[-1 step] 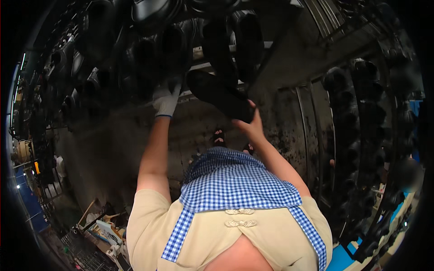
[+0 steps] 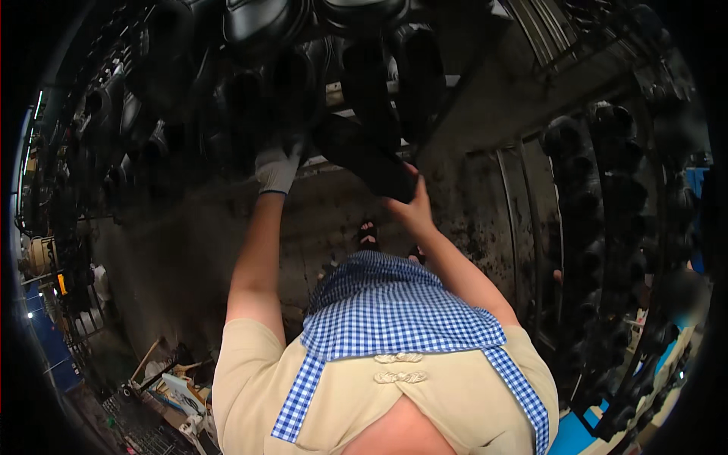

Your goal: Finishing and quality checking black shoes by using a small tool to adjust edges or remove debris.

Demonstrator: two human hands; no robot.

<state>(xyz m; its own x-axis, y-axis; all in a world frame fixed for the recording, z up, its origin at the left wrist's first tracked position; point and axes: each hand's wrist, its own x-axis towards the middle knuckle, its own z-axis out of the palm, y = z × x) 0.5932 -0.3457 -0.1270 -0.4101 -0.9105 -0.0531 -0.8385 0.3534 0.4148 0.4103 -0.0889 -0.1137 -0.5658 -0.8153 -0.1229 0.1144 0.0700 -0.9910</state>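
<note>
The sole (image 2: 360, 155) is in the right hand (image 2: 410, 199), thumb and fingers parted by about its width and closed on the near end. From those fingers its long axis runs ahead and leftward, so the far end lies just right of the gloved left hand's (image 2: 276, 170) fingertips. The right hand is the nearer, being in contact. The left fingers reach forward into shadow beneath a dark shoe (image 2: 294, 80); how far they are open, or whether they grip it, I cannot tell.
</note>
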